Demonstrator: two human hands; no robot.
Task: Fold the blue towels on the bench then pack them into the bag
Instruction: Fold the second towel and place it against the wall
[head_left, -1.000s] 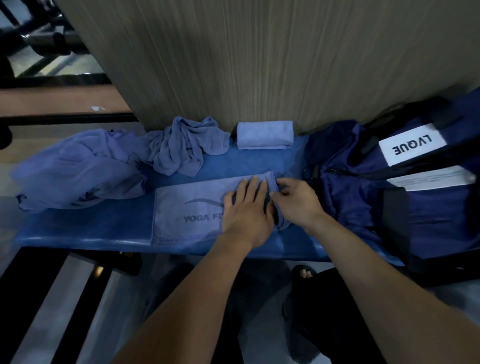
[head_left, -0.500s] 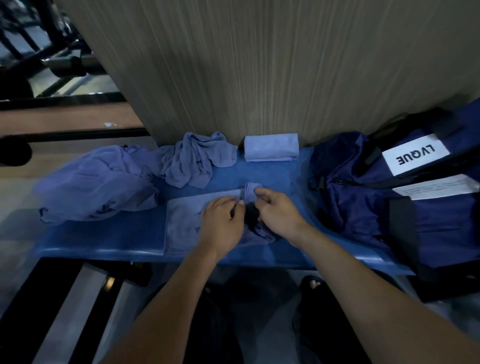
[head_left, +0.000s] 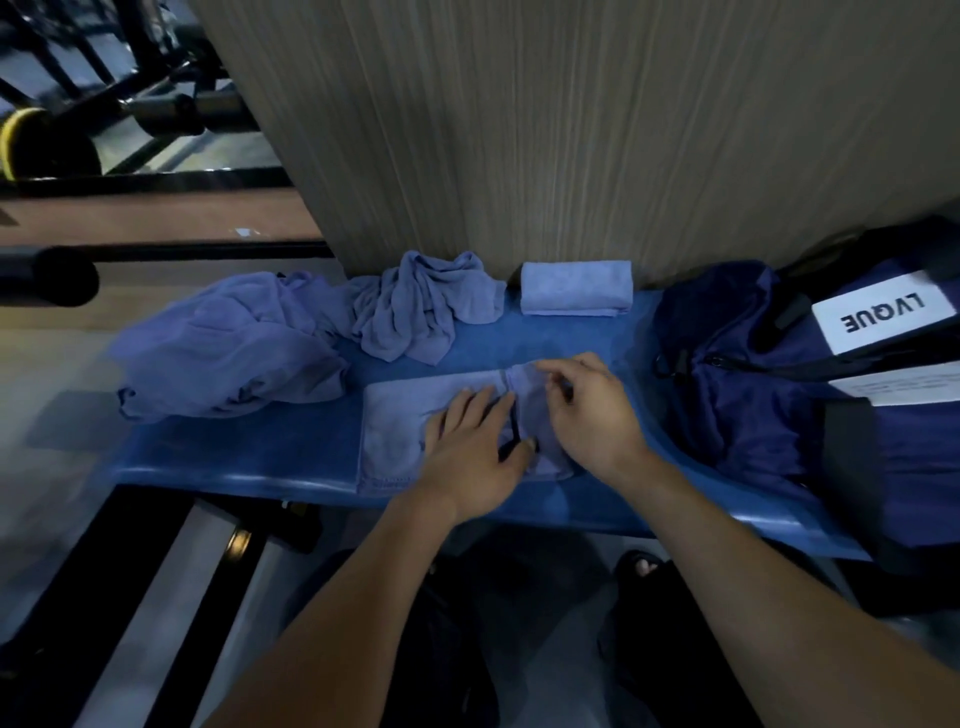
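left hand (head_left: 470, 457) flat on half-folded towel (head_left: 395, 431), right hand (head_left: 592, 415) pinching its far edge, blue surface (head_left: 249, 457), bag (head_left: 753, 389) just right

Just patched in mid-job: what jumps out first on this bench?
Both hands work the flat towel at the bench's front edge: left hand pressing it, right hand pinching its right end. One folded towel sits by the wall, two crumpled towels lie left, the navy bag right.
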